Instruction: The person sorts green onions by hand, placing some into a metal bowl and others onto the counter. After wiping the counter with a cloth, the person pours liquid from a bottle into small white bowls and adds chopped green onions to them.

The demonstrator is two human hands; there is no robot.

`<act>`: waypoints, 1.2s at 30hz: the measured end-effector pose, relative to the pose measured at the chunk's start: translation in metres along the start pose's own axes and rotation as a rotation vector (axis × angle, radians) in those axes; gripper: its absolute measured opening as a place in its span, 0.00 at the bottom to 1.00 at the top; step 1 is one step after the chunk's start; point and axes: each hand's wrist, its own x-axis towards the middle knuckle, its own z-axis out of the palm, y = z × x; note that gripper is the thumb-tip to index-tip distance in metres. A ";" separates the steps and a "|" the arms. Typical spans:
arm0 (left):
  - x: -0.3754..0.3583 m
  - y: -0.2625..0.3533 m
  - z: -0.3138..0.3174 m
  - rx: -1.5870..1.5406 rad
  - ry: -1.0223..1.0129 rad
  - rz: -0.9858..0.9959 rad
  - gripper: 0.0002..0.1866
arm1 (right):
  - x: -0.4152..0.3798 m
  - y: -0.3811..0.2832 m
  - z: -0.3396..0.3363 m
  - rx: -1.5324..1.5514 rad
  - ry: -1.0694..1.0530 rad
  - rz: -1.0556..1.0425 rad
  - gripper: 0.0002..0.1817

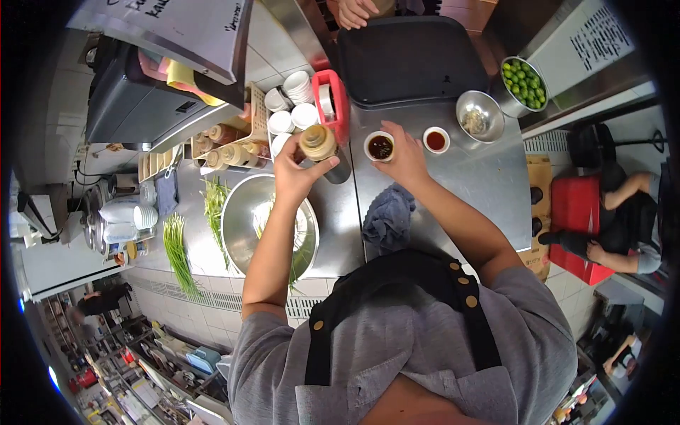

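My left hand [294, 173] is wrapped round a squeeze bottle [319, 144] with a yellowish top and a dark lower part, held over the steel counter. In my right hand [406, 154] is a small white sauce cup [379, 146] of dark brown sauce with bits floating in it; the fingers grip its right side. Just right of that hand stands a second white cup [436, 140] of reddish-brown sauce. A crumpled blue-grey cloth [389, 217] lies below the right hand. Left of my left forearm is a large steel bowl [237, 223] with pale and green shreds.
A black tray [411, 60] lies at the back, a person's hand [356, 12] beyond it. At right are a steel bowl [489, 133] and a container of limes [524, 83]. Stacked white cups [297, 86], bottles [230, 155] and green stalks [178, 251] are at left.
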 end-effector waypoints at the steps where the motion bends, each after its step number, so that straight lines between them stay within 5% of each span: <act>1: -0.002 0.008 -0.007 0.059 0.048 0.005 0.31 | 0.001 0.005 0.002 -0.001 -0.009 0.013 0.46; 10: 0.010 0.027 -0.121 0.284 0.683 0.350 0.35 | 0.011 0.048 0.024 -0.173 -0.082 0.097 0.45; 14: 0.036 0.008 -0.170 0.385 0.826 0.357 0.36 | 0.014 0.062 0.033 -0.229 -0.114 0.116 0.45; 16: 0.051 0.006 -0.171 0.347 0.807 0.419 0.35 | 0.018 0.059 0.034 -0.240 -0.118 0.130 0.46; 19: 0.073 -0.024 -0.189 0.425 0.693 0.262 0.37 | 0.021 0.061 0.031 -0.232 -0.162 0.131 0.47; 22: 0.089 -0.034 -0.178 0.722 0.600 0.166 0.36 | 0.009 0.050 0.028 -0.265 0.030 0.006 0.45; 24: 0.091 -0.024 -0.163 0.921 0.487 -0.139 0.38 | -0.008 0.039 0.023 -0.225 0.048 -0.032 0.41; 28: 0.097 -0.026 -0.139 1.321 0.479 -0.330 0.39 | -0.060 0.028 0.014 -0.179 0.058 -0.136 0.37; 31: 0.103 -0.054 -0.138 1.345 0.502 -0.292 0.38 | -0.105 0.036 0.011 -0.174 0.006 -0.115 0.31; 36: 0.094 -0.037 -0.130 1.323 0.382 -0.398 0.37 | -0.143 0.037 0.006 -0.050 -0.402 -0.404 0.23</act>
